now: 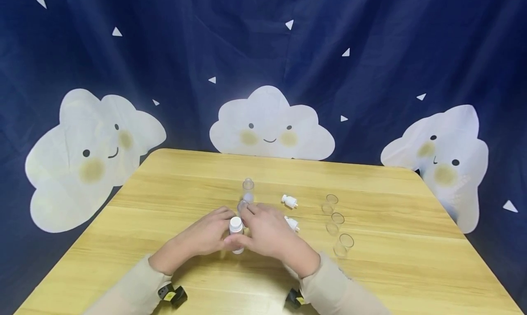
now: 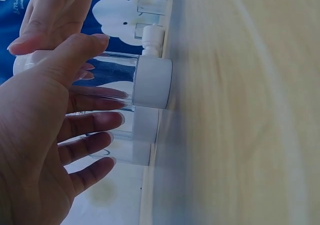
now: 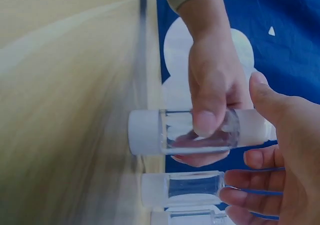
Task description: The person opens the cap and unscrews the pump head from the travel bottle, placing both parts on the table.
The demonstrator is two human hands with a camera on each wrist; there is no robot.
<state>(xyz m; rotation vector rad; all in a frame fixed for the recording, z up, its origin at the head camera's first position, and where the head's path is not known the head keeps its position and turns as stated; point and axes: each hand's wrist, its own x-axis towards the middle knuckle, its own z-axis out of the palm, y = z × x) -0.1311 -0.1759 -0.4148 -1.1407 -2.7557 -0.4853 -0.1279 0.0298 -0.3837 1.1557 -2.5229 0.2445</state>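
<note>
A clear bottle (image 1: 236, 224) with a white base and a white top stands upright near the middle of the table. My left hand (image 1: 207, 232) grips its clear body, thumb on one side and fingers on the other, as the right wrist view shows. The right hand (image 3: 300, 150) is around the white top (image 3: 252, 126) with its thumb and fingers spread apart. In the head view its thumb crosses in front of the bottle. Just beyond the hands are two more clear bottles (image 1: 248, 189) with white bases (image 3: 154, 189), the nearer one partly hidden by the right fingers.
Two white pump tops (image 1: 290, 201) lie on the wooden table (image 1: 197, 178) right of the bottles, the nearer partly behind my right hand. Farther right, three clear caps (image 1: 343, 245) stand in a row. A dark blue curtain (image 1: 247, 45) with white clouds hangs behind the table.
</note>
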